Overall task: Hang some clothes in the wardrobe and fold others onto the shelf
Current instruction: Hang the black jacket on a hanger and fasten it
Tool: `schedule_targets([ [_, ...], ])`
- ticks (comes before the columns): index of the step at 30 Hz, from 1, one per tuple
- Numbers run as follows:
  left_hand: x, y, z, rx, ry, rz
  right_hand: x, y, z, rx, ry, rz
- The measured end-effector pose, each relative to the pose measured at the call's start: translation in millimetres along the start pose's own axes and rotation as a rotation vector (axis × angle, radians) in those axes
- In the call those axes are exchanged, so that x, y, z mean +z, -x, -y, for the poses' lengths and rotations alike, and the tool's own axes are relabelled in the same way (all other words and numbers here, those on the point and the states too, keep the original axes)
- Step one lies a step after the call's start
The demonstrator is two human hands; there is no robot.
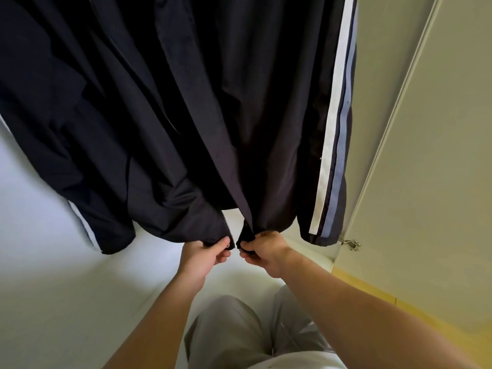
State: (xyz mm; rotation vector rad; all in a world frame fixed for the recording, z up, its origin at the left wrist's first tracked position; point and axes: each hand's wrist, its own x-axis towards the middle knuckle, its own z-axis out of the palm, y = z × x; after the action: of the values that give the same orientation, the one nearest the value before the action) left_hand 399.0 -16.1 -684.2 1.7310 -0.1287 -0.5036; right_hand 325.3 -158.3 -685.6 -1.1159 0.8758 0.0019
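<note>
A dark navy zip jacket (186, 115) hangs in front of me inside the wardrobe, its front unzipped at the bottom. A white and light-blue stripe (332, 134) runs down its right sleeve. My left hand (206, 255) pinches the bottom hem of the left front panel beside the zipper teeth (226, 222). My right hand (262, 249) grips the bottom corner of the right front panel. The two hem corners are held close together, a small gap between them. The hanger and rail are out of view above.
The open wardrobe door (426, 155) stands at the right, with a small metal latch (351, 244) on its edge. The white wardrobe floor (66, 275) lies below the jacket. A yellow floor strip (372, 294) shows at the right. My grey trousers (239, 328) are at the bottom.
</note>
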Motion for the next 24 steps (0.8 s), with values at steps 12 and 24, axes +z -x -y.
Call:
schedule_targets([
  [12,-2,0,9,-0.029,0.176,-0.026,17,4,-2,0.093,-0.099,0.042],
  [24,2,-1,11,0.003,0.217,-0.079,25,8,-4,0.07,-0.175,-0.006],
])
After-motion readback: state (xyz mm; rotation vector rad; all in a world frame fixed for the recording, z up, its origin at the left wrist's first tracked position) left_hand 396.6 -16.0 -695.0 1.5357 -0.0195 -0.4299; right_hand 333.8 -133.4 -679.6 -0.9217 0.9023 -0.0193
